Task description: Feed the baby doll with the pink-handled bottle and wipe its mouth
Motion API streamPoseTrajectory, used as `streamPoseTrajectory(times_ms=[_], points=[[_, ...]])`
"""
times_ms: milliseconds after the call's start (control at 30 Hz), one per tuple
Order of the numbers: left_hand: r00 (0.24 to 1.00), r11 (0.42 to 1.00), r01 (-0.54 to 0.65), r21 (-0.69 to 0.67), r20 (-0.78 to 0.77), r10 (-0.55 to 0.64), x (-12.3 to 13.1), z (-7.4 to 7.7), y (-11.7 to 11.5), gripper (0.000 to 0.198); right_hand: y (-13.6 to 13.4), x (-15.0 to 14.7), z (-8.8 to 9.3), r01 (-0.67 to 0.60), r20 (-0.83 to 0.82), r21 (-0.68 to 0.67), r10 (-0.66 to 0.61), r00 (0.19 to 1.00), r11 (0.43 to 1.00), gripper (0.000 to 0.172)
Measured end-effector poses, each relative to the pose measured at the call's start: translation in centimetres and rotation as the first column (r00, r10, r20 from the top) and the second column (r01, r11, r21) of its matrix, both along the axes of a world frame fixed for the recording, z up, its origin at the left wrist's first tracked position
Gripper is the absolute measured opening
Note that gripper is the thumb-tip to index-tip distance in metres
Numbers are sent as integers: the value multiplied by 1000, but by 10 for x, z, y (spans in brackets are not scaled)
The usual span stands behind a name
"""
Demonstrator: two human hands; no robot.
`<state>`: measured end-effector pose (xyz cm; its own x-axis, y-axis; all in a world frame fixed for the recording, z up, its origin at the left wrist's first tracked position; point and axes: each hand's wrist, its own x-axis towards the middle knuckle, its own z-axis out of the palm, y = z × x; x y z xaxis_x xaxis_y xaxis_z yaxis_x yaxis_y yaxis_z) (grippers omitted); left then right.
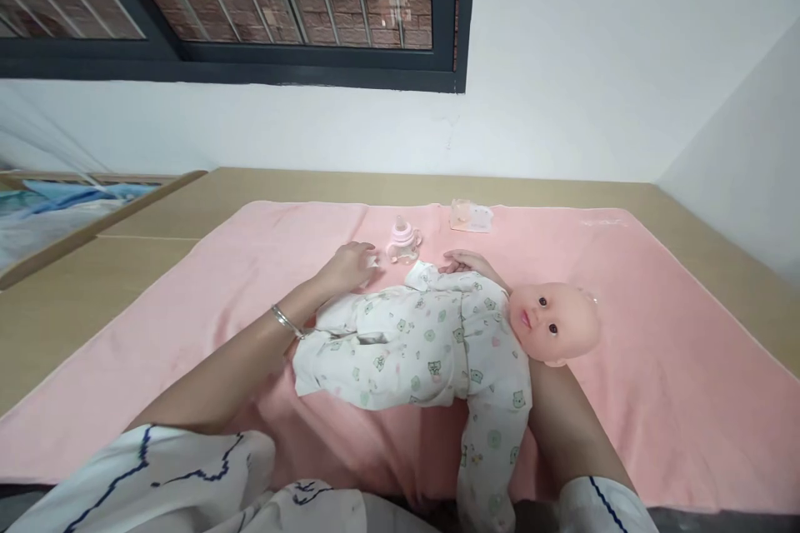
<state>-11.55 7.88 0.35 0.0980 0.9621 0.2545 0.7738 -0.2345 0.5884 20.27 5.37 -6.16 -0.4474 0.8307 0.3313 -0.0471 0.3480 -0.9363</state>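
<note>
The left hand (pixel 353 264) is laid palm down on the towel (pixel 656 333), its fingers loosely curled over a small white scrap at their tips. Whether the scrap is pinched or merely touched cannot be told. The right hand is hidden beneath the doll (pixel 431 346). Only the right forearm (pixel 566 425) is seen, passed under the head and neck, so that hand's closure cannot be told either.

The doll is laid on its back about the middle of the towel, head toward the right edge and legs toward the left hand. It is judged light. The head looks like hard, smooth plastic that could slip or loll, and the body seems soft and limp inside loose cloth. The romper would probably slide over the limbs if gripped alone. The doll is best taken under the neck and shoulders and under the seat, not by a sleeve or a leg.

A bald pink head with dark eyes is shown, and a white romper printed with small green and pink figures. One sleeve trails toward the near edge. A pink bottle (pixel 403 240) stands just beside the left hand, and a clear packet (pixel 470 216) lies by the far edge.
</note>
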Motion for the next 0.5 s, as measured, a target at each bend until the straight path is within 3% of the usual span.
streamPoseTrajectory(times_ms=[100, 200, 333, 367, 400, 467, 500], points=[[997, 998, 18, 59, 75, -22, 12, 15, 2, 37, -2, -8, 13, -19, -30, -10, 18, 999, 1000, 54], [978, 979, 39, 201, 192, -79, 40, 34, -11, 31, -5, -14, 24, 6, -41, -20, -7, 999, 1000, 56], [927, 885, 16, 465, 324, -187, 84, 54, -38, 24, -1, -16, 23, -1, -51, -61, -2, 999, 998, 57], [922, 800, 3, 600, 307, -234, 92, 59, -43, 21, 2, -15, 20, -15, -46, -81, 11, 999, 997, 56], [928, 667, -9, 745, 255, -273, 98, 64, -46, 20, 4, -14, 16, -28, -40, -87, 24, 999, 996, 55], [945, 298, -85, 951, 172, -278, 105, 74, -48, 29, 7, -11, 10, -18, -12, -47, 17, 1000, 999, 55], [938, 157, -175, 972, 213, -273, 107, 80, -47, 32, 7, -9, 8, 9, 16, -7, -9, 1000, 1000, 57]])
